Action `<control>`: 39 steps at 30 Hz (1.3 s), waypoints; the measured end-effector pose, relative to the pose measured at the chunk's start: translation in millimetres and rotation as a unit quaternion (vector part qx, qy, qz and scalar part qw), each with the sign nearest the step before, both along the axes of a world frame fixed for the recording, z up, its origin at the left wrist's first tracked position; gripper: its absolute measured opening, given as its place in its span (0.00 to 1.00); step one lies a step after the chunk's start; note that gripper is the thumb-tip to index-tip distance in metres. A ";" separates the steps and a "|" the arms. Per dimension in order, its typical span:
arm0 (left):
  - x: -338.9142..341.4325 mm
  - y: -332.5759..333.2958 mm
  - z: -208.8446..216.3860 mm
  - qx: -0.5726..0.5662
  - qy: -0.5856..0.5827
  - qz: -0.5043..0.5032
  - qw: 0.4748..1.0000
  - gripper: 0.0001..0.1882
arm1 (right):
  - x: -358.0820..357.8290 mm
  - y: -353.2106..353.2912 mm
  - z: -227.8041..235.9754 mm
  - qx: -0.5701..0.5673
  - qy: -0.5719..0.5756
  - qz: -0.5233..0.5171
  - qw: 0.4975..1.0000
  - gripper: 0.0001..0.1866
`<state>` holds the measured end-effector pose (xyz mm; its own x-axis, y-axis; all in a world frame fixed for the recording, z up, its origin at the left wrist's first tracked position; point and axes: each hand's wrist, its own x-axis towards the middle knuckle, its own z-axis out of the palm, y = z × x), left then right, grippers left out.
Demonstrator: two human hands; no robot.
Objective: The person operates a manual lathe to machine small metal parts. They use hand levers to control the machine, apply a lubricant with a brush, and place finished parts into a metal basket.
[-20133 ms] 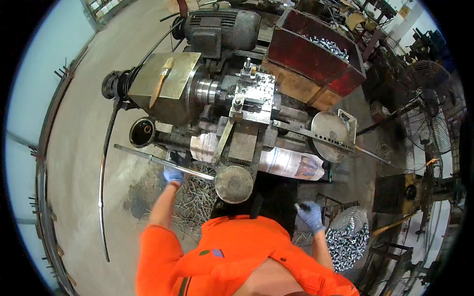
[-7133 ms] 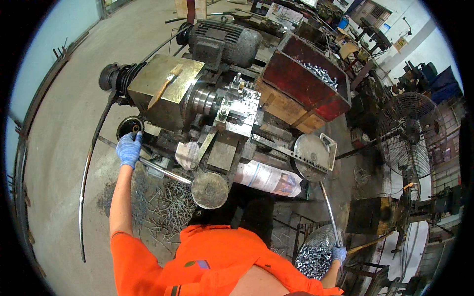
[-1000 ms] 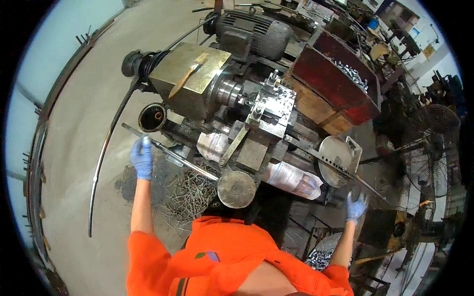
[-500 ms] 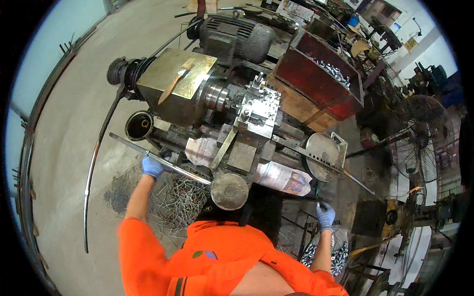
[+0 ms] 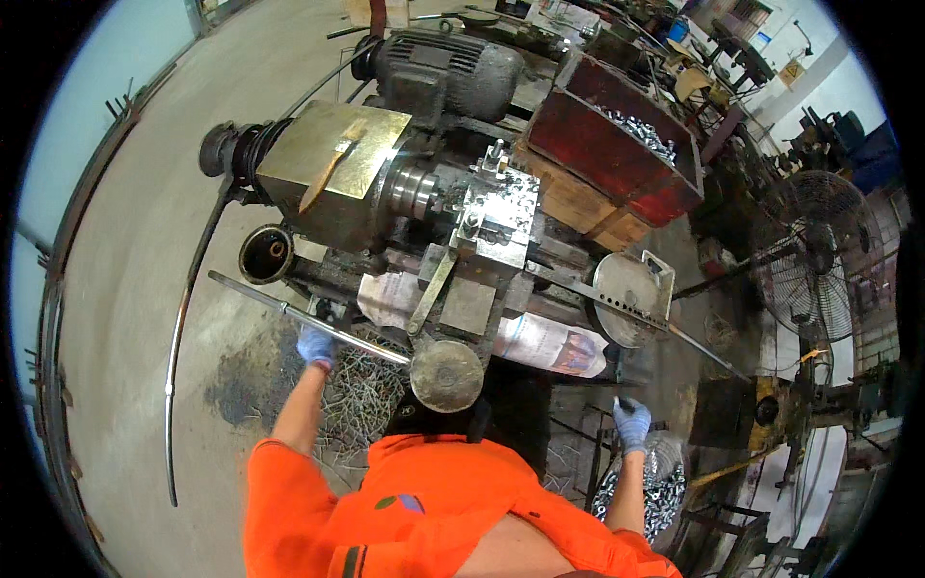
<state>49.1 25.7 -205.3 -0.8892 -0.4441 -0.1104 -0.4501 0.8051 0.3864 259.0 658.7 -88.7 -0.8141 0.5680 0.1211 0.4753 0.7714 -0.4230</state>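
My left hand [image 5: 315, 344], in a blue-grey glove, is just below the long metal lever rod [image 5: 342, 334] at the machine's left front. Its fingers are partly hidden by the rod and the dark parts behind. The rod slants from a round disc [image 5: 447, 376] up to the left. My right hand [image 5: 631, 424], gloved too, is at the right with fingers curled together and dark at the tips. What they hold, if anything, is too small to make out. Under that wrist is a wire basket [image 5: 665, 453] with small shiny metal parts [image 5: 661, 501]. A lathe-like machine has a chuck [image 5: 412, 193] and tool block [image 5: 497, 214].
A wooden-handled brush [image 5: 328, 176] lies on the brass-coloured cover [image 5: 361, 125]. Behind the tool block, a red bin [image 5: 612, 144] holds metal parts. Metal shavings [image 5: 361, 400] cover the floor at left. A large fan [image 5: 809, 275] stands at the right.
My left hand has come off the lever rod and moved right and down, below it. My right hand has stayed nearly in place above the basket. The whole view has shifted slightly.
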 end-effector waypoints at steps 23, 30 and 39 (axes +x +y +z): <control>24.9 -59.9 67.0 -0.002 -0.107 -0.141 0.984 0.23 | -111.3 -31.6 120.1 0.025 0.114 0.163 0.980 0.11; 44.6 -131.7 126.9 0.005 0.060 -0.034 0.998 0.17 | -161.1 -87.2 175.3 -0.023 0.125 0.239 0.963 0.10; 68.4 -167.9 264.9 -0.239 0.202 0.043 0.949 0.16 | -205.8 -134.7 219.8 0.091 0.169 0.399 0.896 0.09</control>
<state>117.5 -142.1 59.5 -0.7745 -0.4303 0.4636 -0.4151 0.8988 0.1407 53.2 524.0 131.1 -0.8512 -0.2340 0.4698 -0.3913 0.8795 -0.2709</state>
